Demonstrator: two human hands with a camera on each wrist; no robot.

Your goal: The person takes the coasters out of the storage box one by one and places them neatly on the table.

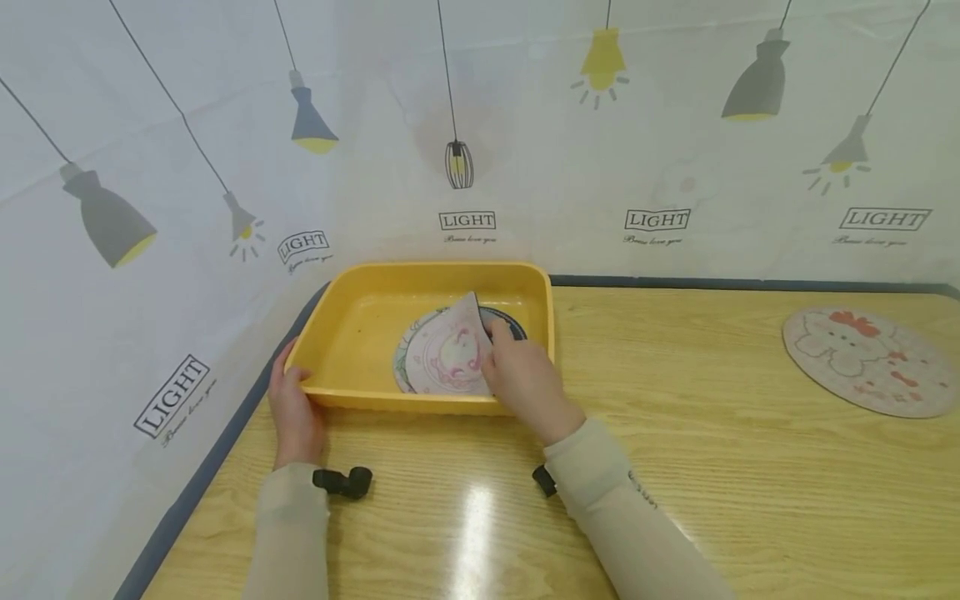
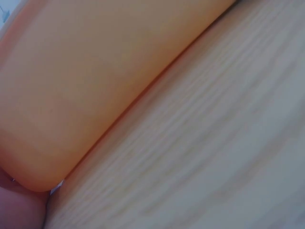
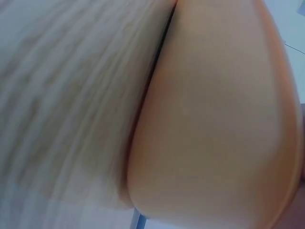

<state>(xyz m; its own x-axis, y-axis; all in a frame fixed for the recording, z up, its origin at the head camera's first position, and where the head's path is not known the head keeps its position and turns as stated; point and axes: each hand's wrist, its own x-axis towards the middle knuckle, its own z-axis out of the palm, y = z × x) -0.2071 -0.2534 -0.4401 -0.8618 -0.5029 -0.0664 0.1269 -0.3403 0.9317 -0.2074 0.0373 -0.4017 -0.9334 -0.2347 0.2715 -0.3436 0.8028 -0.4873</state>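
Note:
A yellow plastic tray stands on the table against the back wall. My left hand holds its front left corner, thumb over the rim and fingers along the outer side. Inside the tray, my right hand pinches the right edge of a round mat with a pink print, whose upper edge is bent up to a point. Beneath it show parts of other round prints, one with a dark border. Both wrist views show mostly the tray's outer wall; the right fingertips are partly hidden.
Another round mat with a white animal and red bow lies on the wooden table at the right. A white covering printed with lamps rises behind and at the left, with a dark strip along the table's back edge.

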